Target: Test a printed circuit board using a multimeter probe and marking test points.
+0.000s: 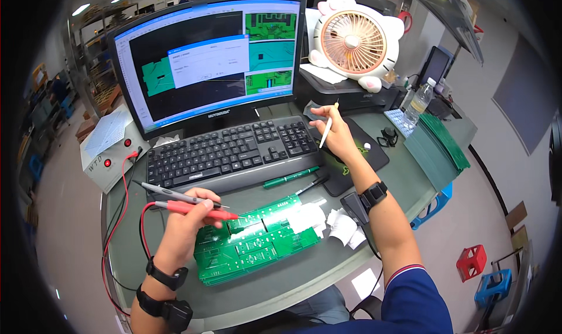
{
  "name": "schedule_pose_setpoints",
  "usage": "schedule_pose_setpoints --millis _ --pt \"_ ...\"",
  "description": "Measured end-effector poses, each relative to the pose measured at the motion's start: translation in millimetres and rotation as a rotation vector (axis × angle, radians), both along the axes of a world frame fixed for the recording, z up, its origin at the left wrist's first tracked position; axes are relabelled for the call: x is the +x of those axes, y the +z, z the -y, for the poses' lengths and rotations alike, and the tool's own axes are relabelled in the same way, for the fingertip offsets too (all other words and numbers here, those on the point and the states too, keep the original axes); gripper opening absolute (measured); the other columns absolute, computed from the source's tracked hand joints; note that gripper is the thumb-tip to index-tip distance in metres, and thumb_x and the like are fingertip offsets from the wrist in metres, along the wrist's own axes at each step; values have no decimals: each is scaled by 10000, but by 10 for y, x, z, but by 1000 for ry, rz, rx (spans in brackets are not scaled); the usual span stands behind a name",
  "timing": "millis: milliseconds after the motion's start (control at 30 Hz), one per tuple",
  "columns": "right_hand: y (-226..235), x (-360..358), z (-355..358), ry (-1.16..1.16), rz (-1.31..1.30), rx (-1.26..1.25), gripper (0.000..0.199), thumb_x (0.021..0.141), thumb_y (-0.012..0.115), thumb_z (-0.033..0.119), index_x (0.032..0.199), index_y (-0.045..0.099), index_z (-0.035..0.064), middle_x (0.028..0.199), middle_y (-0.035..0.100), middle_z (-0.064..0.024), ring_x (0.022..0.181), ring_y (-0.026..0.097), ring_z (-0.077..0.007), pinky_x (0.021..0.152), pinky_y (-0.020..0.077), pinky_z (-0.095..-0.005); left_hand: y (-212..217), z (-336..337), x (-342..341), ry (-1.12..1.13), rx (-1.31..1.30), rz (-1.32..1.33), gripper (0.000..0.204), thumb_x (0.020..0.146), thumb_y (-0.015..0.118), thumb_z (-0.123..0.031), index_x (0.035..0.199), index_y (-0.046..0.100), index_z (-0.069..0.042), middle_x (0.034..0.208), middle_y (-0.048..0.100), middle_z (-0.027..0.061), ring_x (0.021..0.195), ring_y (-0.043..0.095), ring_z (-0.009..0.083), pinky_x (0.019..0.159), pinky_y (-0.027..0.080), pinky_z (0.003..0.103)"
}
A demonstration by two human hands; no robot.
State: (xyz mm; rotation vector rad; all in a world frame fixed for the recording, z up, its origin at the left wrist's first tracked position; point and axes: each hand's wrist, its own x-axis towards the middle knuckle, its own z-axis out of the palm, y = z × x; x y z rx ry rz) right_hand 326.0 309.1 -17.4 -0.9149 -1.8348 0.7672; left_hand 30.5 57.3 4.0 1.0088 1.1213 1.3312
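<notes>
My left hand (188, 225) is closed around a red test probe (221, 214) and a grey test probe (167, 192), both pointing right over a stack of green circuit boards (257, 240). The red probe's tip is at the top board; whether it touches cannot be made out. A red lead runs from its back end. My right hand (336, 132) is raised beside the keyboard's number pad, over the black mouse pad (374, 158). Held in its fingers is a slim white pen-like stick (326, 132), with some fingers stretched out leftward.
A black keyboard (228, 152) lies before the monitor (205, 59). A green pen (291, 177) and crumpled white paper (345, 228) are near the boards. The grey test box (111, 152) stands left. A cat-shaped fan (354, 41), bottle (418, 103) and more green boards (436, 149) occupy the right.
</notes>
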Motion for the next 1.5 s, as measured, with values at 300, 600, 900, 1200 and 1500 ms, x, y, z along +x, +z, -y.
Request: schedule_pose_setpoints --millis 300,600,900,1200,1500 --pt "-12 122 16 79 135 92 124 977 544 136 1049 552 35 998 710 -127 961 683 -183 811 518 -319 77 87 56 -144 -68 -59 194 911 603 -162 1028 575 -10 854 640 83 681 600 119 626 507 243" --pt "49 -146 154 249 406 242 139 967 534 179 952 591 53 886 690 -92 885 637 -315 765 492 -399 -21 86 142 -350 -129 -129 196 949 598 -185 1050 573 -18 877 634 54 731 612 70 668 538 228" --pt "132 -216 141 213 608 367 143 955 547 220 933 586 84 854 687 -67 895 615 -293 826 436 -421 -1 80 113 -336 -142 -162 202 951 606 -203 1040 585 -23 886 658 49 728 626 72 665 544 226" --pt "6 -139 -139 77 597 343 135 947 550 203 955 591 74 885 691 -111 884 647 -329 761 480 -424 -69 62 165 -382 -120 -121 265 954 608 -264 1055 582 -20 868 645 45 724 625 82 657 545 225" --pt "7 72 300 -36 347 24 151 958 573 181 1007 577 38 904 710 -161 841 704 -300 706 518 -380 -91 118 21 -390 -100 30 251 1011 511 -267 1125 555 -48 1034 630 88 933 641 127 785 576 270"
